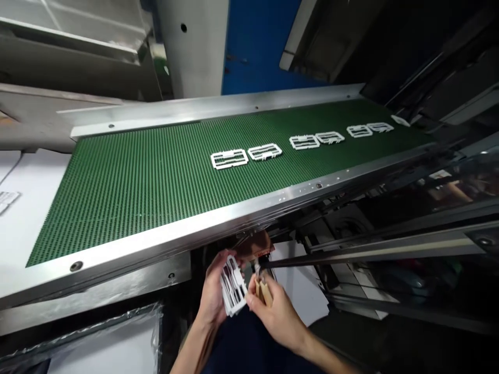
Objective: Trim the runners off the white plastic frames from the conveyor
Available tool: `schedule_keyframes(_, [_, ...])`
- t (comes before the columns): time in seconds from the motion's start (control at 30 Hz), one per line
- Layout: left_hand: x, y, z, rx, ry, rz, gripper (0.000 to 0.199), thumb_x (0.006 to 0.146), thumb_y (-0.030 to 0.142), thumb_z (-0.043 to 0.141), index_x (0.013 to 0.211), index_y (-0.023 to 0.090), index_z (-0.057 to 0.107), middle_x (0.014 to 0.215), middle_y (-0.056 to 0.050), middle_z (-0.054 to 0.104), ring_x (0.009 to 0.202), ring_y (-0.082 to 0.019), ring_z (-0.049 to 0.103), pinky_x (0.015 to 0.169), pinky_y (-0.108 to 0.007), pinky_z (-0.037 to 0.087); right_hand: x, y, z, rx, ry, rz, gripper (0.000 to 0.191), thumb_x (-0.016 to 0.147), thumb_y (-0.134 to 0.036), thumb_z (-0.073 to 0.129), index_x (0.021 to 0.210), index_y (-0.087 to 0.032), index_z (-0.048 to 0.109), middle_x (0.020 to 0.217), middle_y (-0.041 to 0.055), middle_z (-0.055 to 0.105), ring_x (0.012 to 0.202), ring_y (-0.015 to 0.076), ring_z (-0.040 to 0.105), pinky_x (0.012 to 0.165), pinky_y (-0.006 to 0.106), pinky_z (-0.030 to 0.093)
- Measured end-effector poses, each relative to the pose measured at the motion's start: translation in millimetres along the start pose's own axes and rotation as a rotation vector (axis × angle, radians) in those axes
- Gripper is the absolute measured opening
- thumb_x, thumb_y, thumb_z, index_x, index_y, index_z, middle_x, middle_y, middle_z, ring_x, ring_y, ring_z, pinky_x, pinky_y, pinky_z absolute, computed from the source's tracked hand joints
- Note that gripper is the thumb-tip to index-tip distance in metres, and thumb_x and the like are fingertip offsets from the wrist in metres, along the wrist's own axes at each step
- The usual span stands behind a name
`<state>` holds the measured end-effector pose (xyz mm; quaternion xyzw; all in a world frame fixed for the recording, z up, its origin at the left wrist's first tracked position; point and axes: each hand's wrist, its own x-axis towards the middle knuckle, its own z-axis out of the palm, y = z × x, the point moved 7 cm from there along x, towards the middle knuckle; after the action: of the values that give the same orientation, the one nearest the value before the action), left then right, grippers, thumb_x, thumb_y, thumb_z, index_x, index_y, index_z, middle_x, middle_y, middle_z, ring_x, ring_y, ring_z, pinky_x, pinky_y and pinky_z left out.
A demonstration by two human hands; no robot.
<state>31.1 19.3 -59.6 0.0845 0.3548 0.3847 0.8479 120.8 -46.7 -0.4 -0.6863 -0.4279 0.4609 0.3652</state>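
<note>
Left hand [212,296] grips a stack of white plastic frames [233,286], held on edge below the conveyor's near rail. Right hand [278,318] pinches a tan strip [265,293] just beside the stack. A brown piece [253,246], detail unclear, sits just behind both hands, under the rail. Above them, a green studded conveyor belt [156,189] in a stainless steel frame [156,243] carries six white frames [265,151], lying flat in three pairs; one more white piece [401,120] lies at the far end. A white sheet [27,218] lies left of the belt. A blue panel [257,41] stands beyond.
</note>
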Motion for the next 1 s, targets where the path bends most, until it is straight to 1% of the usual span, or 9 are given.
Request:
schedule_keyframes(0.13, [-2, 2, -11.5, 0.088, -0.073, 0.013, 0.025, 0.076, 0.022, 0.068, 0.098, 0.02, 0.059, 0.068, 0.001, 0.06, 0.056, -0.013, 0.058, 0.053, -0.022, 0.048, 1, -30, -28, -0.255, -0.037, -0.069, 0.011, 0.086, -0.03, 0.049, 0.082, -0.019, 0.046, 0.068, -0.0026, 0.048, 0.06, 0.0097, 0.044, 0.056, 0.022, 0.037])
schedule_keyframes(0.27, [-7, 11, -28.6, 0.231, -0.052, 0.002, 0.037, 0.072, 0.019, 0.072, 0.106, 0.015, 0.059, 0.074, -0.001, 0.059, 0.053, -0.01, 0.054, 0.05, -0.02, 0.045, 17, -126, -73, -0.529, 0.019, -0.282, 0.015, 0.087, -0.034, 0.049, 0.082, -0.02, 0.046, 0.064, -0.0036, 0.048, 0.054, 0.0088, 0.042, 0.051, 0.021, 0.034])
schedule_keyframes(0.37, [-18, 16, -24.7, 0.089, -0.123, -0.046, 0.028, 0.082, 0.034, 0.061, 0.099, 0.012, 0.063, 0.074, -0.003, 0.059, 0.053, -0.011, 0.053, 0.049, -0.022, 0.045, 61, -204, -84, -0.825, 0.14, -0.497, 0.015, 0.083, -0.033, 0.053, 0.082, -0.019, 0.047, 0.068, -0.0019, 0.051, 0.055, 0.0101, 0.045, 0.052, 0.023, 0.033])
schedule_keyframes(0.43, [-26, 22, -17.0, -0.038, -0.195, -0.049, 0.035, 0.088, 0.043, 0.05, 0.096, 0.012, 0.064, 0.074, -0.004, 0.059, 0.053, -0.012, 0.053, 0.048, -0.024, 0.045, 107, -232, -77, -1.041, 0.178, -0.563, 0.017, 0.078, -0.031, 0.058, 0.086, -0.018, 0.049, 0.074, 0.0007, 0.054, 0.061, 0.0134, 0.048, 0.056, 0.026, 0.034])
schedule_keyframes(0.53, [-38, 33, -10.4, -0.134, -0.262, 0.0, 0.043, 0.091, 0.048, 0.038, 0.103, 0.015, 0.062, 0.077, -0.005, 0.059, 0.053, -0.012, 0.052, 0.047, -0.023, 0.044, 174, -232, -53, -1.297, 0.043, -0.514, 0.03, 0.073, -0.034, 0.063, 0.093, -0.017, 0.051, 0.084, 0.0062, 0.055, 0.072, 0.0196, 0.051, 0.06, 0.03, 0.036])
schedule_keyframes(0.63, [-44, 39, -12.0, -0.174, -0.29, 0.037, 0.044, 0.093, 0.048, 0.033, 0.11, 0.017, 0.059, 0.079, -0.005, 0.059, 0.053, -0.012, 0.053, 0.047, -0.024, 0.044, 206, -219, -40, -1.392, -0.074, -0.431, 0.033, 0.074, -0.037, 0.062, 0.098, -0.016, 0.052, 0.085, 0.0083, 0.056, 0.075, 0.0223, 0.052, 0.06, 0.032, 0.038])
schedule_keyframes(0.77, [-47, 43, -20.3, -0.183, -0.282, 0.069, 0.044, 0.094, 0.046, 0.031, 0.108, 0.016, 0.059, 0.08, -0.006, 0.059, 0.054, -0.013, 0.053, 0.049, -0.025, 0.045, 207, -222, -44, -1.386, 0.011, -0.454, 0.045, 0.067, -0.04, 0.069, 0.101, -0.016, 0.053, 0.084, 0.0081, 0.057, 0.073, 0.0225, 0.052, 0.061, 0.033, 0.039])
schedule_keyframes(0.9, [-48, 46, -23.6, -0.162, -0.269, 0.079, 0.044, 0.093, 0.047, 0.032, 0.106, 0.015, 0.059, 0.08, -0.006, 0.059, 0.055, -0.013, 0.053, 0.05, -0.025, 0.044, 193, -236, -52, -1.209, 0.075, -0.49, 0.026, 0.067, -0.028, 0.07, 0.086, -0.017, 0.056, 0.079, 0.0053, 0.058, 0.068, 0.0185, 0.051, 0.059, 0.032, 0.038])
schedule_keyframes(1.0, [-46, 46, -24.0, -0.1, -0.241, 0.075, 0.04, 0.091, 0.048, 0.037, 0.108, 0.018, 0.057, 0.081, -0.004, 0.057, 0.055, -0.012, 0.052, 0.052, -0.024, 0.044, 160, -249, -61, -0.938, 0.111, -0.576, 0.018, 0.07, -0.024, 0.067, 0.08, -0.017, 0.055, 0.076, 0.0034, 0.055, 0.063, 0.0138, 0.048, 0.056, 0.03, 0.038])
